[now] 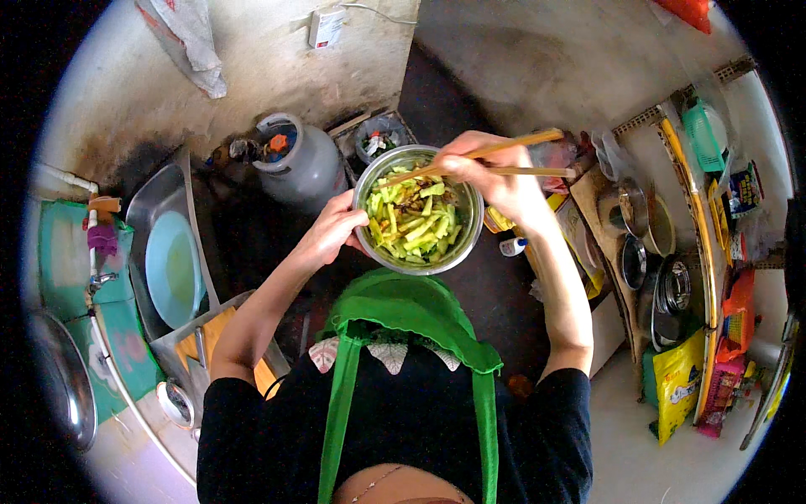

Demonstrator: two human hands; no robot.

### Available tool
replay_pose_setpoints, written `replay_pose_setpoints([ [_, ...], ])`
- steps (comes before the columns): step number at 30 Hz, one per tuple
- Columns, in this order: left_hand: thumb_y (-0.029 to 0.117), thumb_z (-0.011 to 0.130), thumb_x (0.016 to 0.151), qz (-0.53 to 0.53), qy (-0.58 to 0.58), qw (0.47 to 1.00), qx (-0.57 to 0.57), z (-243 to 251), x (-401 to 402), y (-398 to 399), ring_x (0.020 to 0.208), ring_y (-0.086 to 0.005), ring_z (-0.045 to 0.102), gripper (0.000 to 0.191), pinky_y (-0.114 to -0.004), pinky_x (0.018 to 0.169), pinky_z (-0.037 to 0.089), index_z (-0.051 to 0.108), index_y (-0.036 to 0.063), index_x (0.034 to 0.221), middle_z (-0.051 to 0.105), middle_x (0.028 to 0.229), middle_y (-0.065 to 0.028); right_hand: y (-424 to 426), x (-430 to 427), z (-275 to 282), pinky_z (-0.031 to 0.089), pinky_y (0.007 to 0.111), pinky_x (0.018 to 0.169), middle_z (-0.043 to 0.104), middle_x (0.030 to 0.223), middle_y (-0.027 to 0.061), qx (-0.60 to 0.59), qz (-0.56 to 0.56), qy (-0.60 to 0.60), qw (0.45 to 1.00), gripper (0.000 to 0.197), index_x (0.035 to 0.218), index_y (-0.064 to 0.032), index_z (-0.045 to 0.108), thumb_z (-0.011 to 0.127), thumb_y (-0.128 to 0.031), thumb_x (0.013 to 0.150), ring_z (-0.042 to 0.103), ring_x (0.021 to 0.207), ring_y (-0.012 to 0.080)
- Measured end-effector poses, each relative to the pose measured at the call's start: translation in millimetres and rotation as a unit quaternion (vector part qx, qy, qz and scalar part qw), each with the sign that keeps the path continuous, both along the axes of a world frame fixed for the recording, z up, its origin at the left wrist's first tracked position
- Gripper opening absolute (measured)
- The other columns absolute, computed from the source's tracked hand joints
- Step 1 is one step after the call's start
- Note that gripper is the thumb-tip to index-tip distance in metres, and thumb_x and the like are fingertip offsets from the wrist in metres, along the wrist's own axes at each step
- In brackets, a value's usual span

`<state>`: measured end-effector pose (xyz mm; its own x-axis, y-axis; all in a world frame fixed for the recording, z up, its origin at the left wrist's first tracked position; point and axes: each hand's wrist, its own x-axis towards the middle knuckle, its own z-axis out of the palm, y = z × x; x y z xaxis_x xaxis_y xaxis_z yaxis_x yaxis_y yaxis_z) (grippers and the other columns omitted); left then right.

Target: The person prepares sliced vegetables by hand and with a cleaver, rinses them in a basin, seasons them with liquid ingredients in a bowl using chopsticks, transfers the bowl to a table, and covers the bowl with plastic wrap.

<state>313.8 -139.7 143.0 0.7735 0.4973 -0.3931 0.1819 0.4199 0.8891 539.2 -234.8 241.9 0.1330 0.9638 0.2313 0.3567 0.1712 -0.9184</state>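
A round stainless steel bowl is held up in front of my green apron. Cut pale-green vegetable strips fill it, with dark brown sauce or seasoning near the middle. My left hand grips the bowl's left rim, thumb on top. In my right hand is a pair of wooden chopsticks, above the bowl's right rim. One chopstick's tip reaches over the strips at the upper left. The lower ends of the other chopstick are hidden by my hand.
A grey gas cylinder stands beyond the bowl, beside a lined waste bin. At left, a sink holds a light-blue basin; a cutting board with a knife lies nearer. Wooden shelves with bowls and pans line the right.
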Motion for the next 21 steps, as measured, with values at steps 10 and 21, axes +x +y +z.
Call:
replay_pose_setpoints([
  [10,0.004,0.045,0.078,0.022,-0.008,0.999,-0.038,-13,-5,-2,0.082,-0.0216,0.065,0.044,-0.037,0.063,0.058,0.046,0.0008,0.121,0.061,0.103,-0.0108,-39,21,37,0.046,0.028,0.059,0.065,0.074,0.0066,-0.098,-0.016,-0.018,0.995,0.011,0.084,0.0002,0.065,0.064,-0.011,0.084,0.057,0.066,0.0127],
  [21,0.004,0.045,0.078,0.039,-0.013,0.999,-0.006,-5,-5,2,0.081,-0.0218,0.065,0.045,-0.037,0.063,0.058,0.046,0.0018,0.123,0.061,0.099,-0.0112,-66,-12,-8,0.051,0.035,0.061,0.065,0.076,0.0121,0.097,-0.017,-0.219,0.971,0.008,0.079,-0.0017,0.064,0.068,-0.009,0.078,0.063,0.069,0.0269],
])
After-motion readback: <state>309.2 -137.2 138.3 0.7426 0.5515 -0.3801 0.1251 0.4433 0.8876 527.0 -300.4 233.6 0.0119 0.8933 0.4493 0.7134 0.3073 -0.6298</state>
